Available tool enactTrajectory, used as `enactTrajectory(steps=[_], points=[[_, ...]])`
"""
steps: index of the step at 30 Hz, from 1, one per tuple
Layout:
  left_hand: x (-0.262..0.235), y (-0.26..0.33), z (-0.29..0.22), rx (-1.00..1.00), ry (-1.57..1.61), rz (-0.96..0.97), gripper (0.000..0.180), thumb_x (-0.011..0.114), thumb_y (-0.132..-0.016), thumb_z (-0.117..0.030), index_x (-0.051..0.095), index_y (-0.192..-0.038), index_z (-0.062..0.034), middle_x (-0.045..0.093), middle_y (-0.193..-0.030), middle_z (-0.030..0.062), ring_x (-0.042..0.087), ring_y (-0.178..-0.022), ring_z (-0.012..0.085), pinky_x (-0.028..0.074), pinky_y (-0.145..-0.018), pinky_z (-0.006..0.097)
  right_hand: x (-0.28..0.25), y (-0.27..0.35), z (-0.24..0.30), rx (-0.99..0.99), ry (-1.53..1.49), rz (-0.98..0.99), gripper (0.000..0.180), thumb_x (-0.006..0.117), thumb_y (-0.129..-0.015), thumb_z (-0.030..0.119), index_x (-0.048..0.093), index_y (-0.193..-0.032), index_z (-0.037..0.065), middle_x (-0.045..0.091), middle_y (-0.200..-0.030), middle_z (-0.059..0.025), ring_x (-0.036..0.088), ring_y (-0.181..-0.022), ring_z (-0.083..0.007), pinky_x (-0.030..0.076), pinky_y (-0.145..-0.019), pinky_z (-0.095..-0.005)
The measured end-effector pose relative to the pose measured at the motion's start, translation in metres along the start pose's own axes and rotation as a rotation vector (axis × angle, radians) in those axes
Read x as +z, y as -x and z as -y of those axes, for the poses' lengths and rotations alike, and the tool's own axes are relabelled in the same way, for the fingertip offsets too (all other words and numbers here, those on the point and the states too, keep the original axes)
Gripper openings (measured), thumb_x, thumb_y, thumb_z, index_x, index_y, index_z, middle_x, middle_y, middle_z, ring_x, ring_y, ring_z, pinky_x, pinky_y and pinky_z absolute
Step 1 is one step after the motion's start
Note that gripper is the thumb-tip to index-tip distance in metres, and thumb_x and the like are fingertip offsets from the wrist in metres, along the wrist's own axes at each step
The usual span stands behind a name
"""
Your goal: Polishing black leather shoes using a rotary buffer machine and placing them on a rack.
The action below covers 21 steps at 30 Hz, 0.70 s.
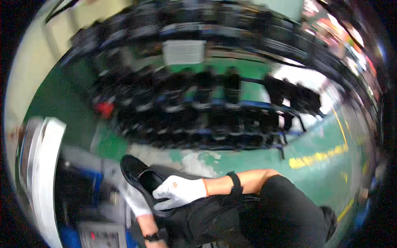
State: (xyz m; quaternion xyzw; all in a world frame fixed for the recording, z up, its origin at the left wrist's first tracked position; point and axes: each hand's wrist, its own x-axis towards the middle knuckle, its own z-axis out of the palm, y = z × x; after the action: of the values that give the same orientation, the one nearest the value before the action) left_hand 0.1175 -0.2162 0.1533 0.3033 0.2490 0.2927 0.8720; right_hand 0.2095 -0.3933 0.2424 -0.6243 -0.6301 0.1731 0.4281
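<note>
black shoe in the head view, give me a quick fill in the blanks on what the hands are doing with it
1. The right hand, in a white glove, grips the black shoe by its ____.
2. The wrist of that arm wears a ____ band.
3. The floor is painted ____ with yellow markings.
4. The rack behind is filled with ____ shoes.

Missing words: opening; black; green; black
</note>
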Motion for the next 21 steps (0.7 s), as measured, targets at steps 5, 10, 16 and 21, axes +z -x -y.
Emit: enactTrajectory(steps=[5, 10, 16, 21], points=[[-0.061, -0.025, -0.049, 0.052, 0.339, 0.559, 0.068, 0.034, -0.099, -0.052, 0.035, -0.146, -0.0033, 0.041, -0.147, 0.0083, 0.041, -0.132, 0.0182, 0.031, -0.112, 0.034, 0.082, -0.079, -0.020, 0.018, -0.196, 0.121, 0.017, 0.062, -0.087, 0.025, 0.064, -0.087, 0.008, 0.061, -0.078, -0.0149, 0.063, -0.069, -0.0311, 0.049, -0.062, -0.0393], [-0.101, -0.044, -0.070, 0.443, 0.271, -0.337, 0.047, 0.039, -0.102, -0.041, 0.050, -0.136, -0.0102, 0.054, -0.134, 0.0076, 0.057, -0.110, 0.0206, 0.049, -0.094, 0.037, 0.202, -0.121, -0.126, 0.249, -0.881, 0.189, 0.033, 0.045, -0.101, 0.022, 0.059, -0.120, 0.000, 0.065, -0.100, -0.0086, 0.060, -0.088, -0.0208, 0.049, -0.079, -0.0293], [-0.224, -0.089, -0.055, 0.481, 0.424, -0.175, 0.054, 0.036, -0.101, -0.050, 0.053, -0.128, -0.0077, 0.060, -0.119, 0.0061, 0.056, -0.105, 0.0197, 0.043, -0.097, 0.031, 0.264, -0.191, -0.147, 0.141, -0.734, 0.164, 0.040, 0.042, -0.103, 0.026, 0.051, -0.130, -0.002, 0.062, -0.118, -0.0129, 0.057, -0.111, -0.0226, 0.042, -0.102, -0.0341], [-0.252, -0.109, -0.088, 0.478, 0.124, -0.353, 0.058, 0.035, -0.100, -0.054, 0.051, -0.130, -0.0076, 0.060, -0.116, 0.0071, 0.057, -0.098, 0.0199, 0.048, -0.089, 0.034, 0.266, -0.243, -0.144, 0.197, -0.702, 0.165, 0.035, 0.040, -0.101, 0.015, 0.048, -0.131, -0.003, 0.058, -0.121, -0.0137, 0.054, -0.112, -0.0208, 0.043, -0.100, -0.0293]])
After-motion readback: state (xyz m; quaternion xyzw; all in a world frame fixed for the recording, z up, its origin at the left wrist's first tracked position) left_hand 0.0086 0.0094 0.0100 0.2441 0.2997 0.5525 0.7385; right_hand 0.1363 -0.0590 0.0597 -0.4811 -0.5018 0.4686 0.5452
